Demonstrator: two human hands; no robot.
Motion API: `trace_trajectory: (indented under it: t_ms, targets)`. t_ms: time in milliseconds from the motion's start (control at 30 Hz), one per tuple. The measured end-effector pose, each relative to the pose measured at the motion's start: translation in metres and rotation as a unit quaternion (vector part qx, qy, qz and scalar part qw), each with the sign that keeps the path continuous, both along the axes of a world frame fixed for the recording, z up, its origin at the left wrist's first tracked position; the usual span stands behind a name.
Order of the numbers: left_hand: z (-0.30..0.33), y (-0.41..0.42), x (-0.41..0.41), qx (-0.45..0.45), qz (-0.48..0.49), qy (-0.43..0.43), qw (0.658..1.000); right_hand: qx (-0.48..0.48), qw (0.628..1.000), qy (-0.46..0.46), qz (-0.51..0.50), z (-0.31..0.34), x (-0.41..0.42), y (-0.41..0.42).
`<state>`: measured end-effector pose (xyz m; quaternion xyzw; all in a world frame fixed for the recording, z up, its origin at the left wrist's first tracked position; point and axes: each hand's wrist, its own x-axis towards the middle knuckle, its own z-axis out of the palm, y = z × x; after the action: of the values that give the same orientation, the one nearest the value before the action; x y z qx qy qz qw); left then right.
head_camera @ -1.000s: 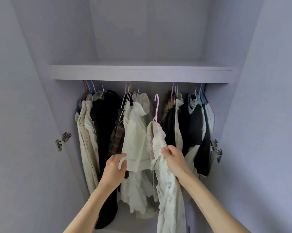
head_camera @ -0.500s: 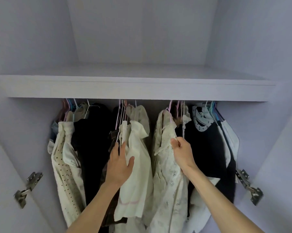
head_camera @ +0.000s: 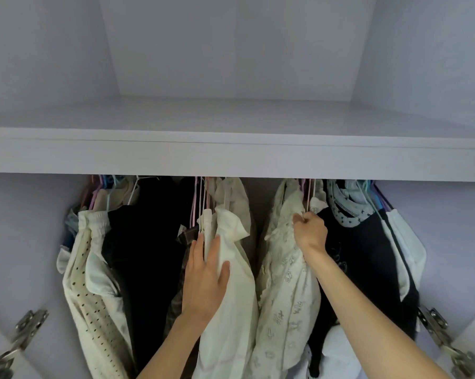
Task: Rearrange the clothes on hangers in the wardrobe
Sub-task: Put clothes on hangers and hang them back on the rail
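Under the pale lilac wooden shelf (head_camera: 231, 157), the left hand (head_camera: 206, 280) presses straight fingers flat against a plain cream blouse (head_camera: 231, 310); beside it, the right hand (head_camera: 310, 232) pinches the embroidered cream lace garment (head_camera: 285, 283) near its collar

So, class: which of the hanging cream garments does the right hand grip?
The cream embroidered lace garment, pinched near its top by the right hand.

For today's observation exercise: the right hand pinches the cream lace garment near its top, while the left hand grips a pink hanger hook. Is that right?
Not quite. In the head view, the left hand lies flat with straight fingers against the plain cream garment, gripping no hook. The right hand does pinch the lace garment near its top.
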<state>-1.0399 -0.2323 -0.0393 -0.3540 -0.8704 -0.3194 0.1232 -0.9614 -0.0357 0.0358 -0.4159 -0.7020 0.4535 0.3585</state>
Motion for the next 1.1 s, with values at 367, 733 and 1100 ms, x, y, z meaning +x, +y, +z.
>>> trace_trajectory:
  t_ms: [367, 733, 1100]
  targets:
    - [-0.005, 0.006, 0.003, 0.002, 0.028, 0.002, 1.000, 0.119, 0.984, -0.112, -0.076, -0.026, 0.008, 0.018]
    - [-0.027, -0.034, 0.048, -0.071, 0.125, 0.008, 0.990, 0.526, 0.815, -0.227, 0.085, -0.042, 0.037, 0.003]
    - [-0.007, -0.179, 0.151, -0.130, 0.335, 0.037, 0.932, 0.559, 0.744, -0.102, 0.352, -0.050, 0.048, -0.162]
